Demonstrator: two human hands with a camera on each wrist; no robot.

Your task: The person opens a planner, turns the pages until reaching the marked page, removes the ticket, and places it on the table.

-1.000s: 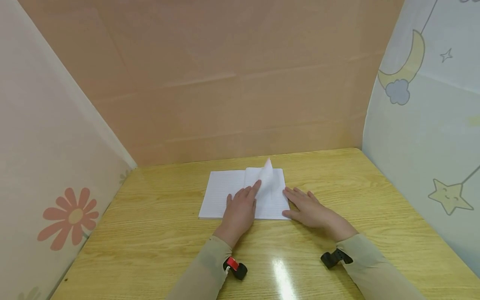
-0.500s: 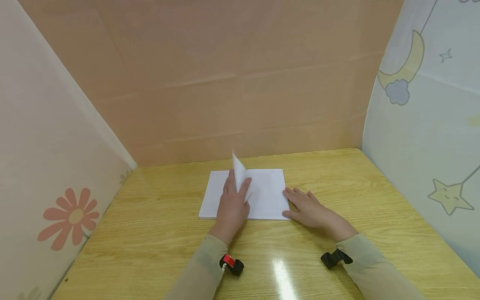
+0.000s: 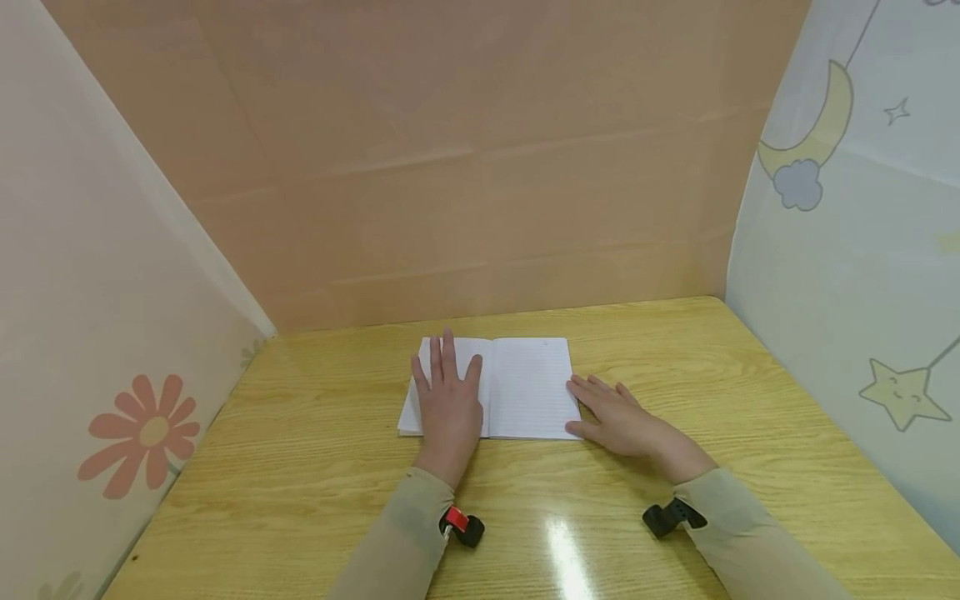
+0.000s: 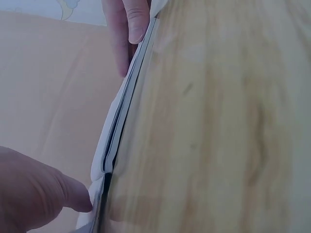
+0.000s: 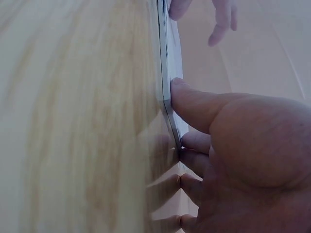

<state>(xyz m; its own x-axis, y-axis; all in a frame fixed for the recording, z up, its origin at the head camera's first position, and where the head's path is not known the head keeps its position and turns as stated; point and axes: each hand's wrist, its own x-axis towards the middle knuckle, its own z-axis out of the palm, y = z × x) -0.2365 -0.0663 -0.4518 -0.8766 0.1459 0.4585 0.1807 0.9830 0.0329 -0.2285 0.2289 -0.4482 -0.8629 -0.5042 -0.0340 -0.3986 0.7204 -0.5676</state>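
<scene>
An open notebook (image 3: 531,387) with white ruled pages lies on the wooden table. Over its left page my left hand (image 3: 452,408) is spread, fingers straight and pointing toward the far edge. In the left wrist view the left thumb (image 4: 73,194) comes down at the notebook's near edge (image 4: 121,111). My right hand (image 3: 618,417) rests at the right side of the notebook, its fingers extended and fingertips right at the page edge. The right thumb (image 5: 194,99) touches the corner of the notebook (image 5: 167,73) in the right wrist view.
The wooden table (image 3: 300,467) is enclosed by a plain brownish backdrop (image 3: 480,167) behind, a left panel with a flower print (image 3: 152,431), and a right panel with moon and star prints. Each wrist carries a black strap device (image 3: 663,519).
A page that stood raised on the right has been turned over to the left by the left hand, which now lies spread over the left side. The right hand has stayed in place.
</scene>
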